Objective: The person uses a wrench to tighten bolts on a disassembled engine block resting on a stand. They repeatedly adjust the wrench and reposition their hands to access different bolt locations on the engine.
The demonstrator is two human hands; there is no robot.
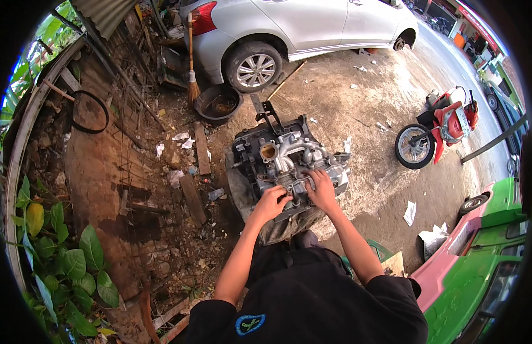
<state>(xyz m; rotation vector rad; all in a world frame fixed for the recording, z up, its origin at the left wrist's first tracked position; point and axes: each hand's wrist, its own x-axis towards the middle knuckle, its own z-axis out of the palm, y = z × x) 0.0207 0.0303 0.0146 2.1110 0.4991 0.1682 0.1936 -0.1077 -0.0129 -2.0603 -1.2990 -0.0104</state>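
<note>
A grey metal car engine (297,150) with a branching intake manifold stands in front of me on a dark cloth-like cover. My left hand (271,203) is at its near left edge, with thumb and fingers curled toward each other; anything between them is too small to make out. Beside it, my right hand (321,188) rests on the near right part of the engine, its fingers spread and slightly bent over the metal. A round brownish opening (269,151) faces up on the manifold, and a black bracket (267,112) rises at the far side.
Beyond the engine are a black basin (218,105), a broom (193,86) and a silver car (312,26). A red motorcycle (444,127) stands to the right, with a green and pink vehicle (478,252) nearer. Wooden planks (202,149) and litter lie on the left.
</note>
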